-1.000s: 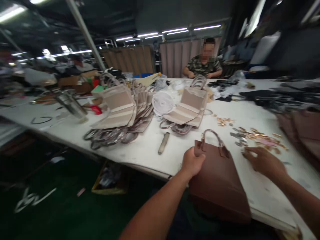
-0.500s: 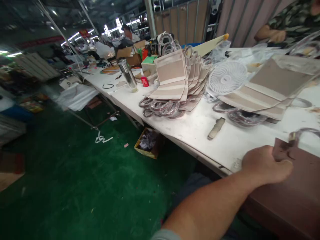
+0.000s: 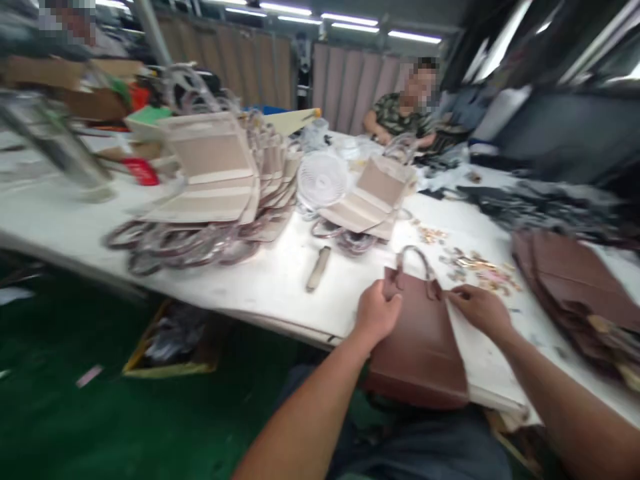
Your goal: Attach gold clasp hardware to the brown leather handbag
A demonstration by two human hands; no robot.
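In the head view, the left hand point(image 3: 377, 312) gripped the upper left corner of a brown handbag point(image 3: 420, 340), thumb on the front face and fingers behind the edge. The right hand point(image 3: 483, 310) reached in from the other side, its fingertips at the bag's upper right edge, close to the foot of the looped handle point(image 3: 415, 249); whether they pinched the edge or anything small could not be told.

The handbag lay with its top on the white worktable point(image 3: 280, 293) and its base out past the near edge, over the person's lap. Just beyond the right hand were scattered gold-coloured metal fittings point(image 3: 475, 261), and farther right a pile of brown leather-like bags point(image 3: 580, 280).

A short beige-wrapped tool point(image 3: 318, 269) lay apart from the left hand, toward the middle of the table. Behind it stood a round white fan point(image 3: 323, 180), between a large stack of beige-lined bag panels point(image 3: 207, 160) and a smaller stack point(image 3: 373, 200). At the far side sat a co-worker in a camouflage shirt point(image 3: 400, 113). A yellow-edged box point(image 3: 170, 370) rested below the table on the green floor point(image 3: 65, 427).
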